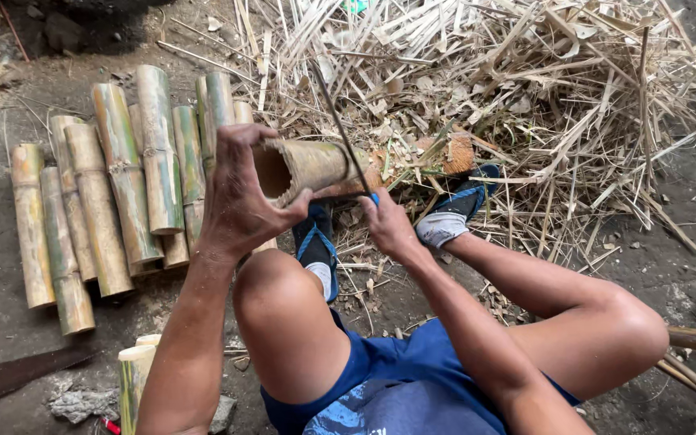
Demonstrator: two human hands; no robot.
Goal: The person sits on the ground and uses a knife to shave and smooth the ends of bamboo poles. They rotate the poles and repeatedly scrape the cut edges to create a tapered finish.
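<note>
Hollow bamboo section (308,167) held above knees, centre frame, open end toward camera. Left hand (239,193) grip closed round its rim, thumb under. Right hand (387,225) grip shut on thin dark blade (340,125), set against section's right side. Left: cut bamboo lengths (114,193) side by side on ground. Far right: heap of dry bamboo strips (525,89). Feet in blue sandals (465,197).
</note>
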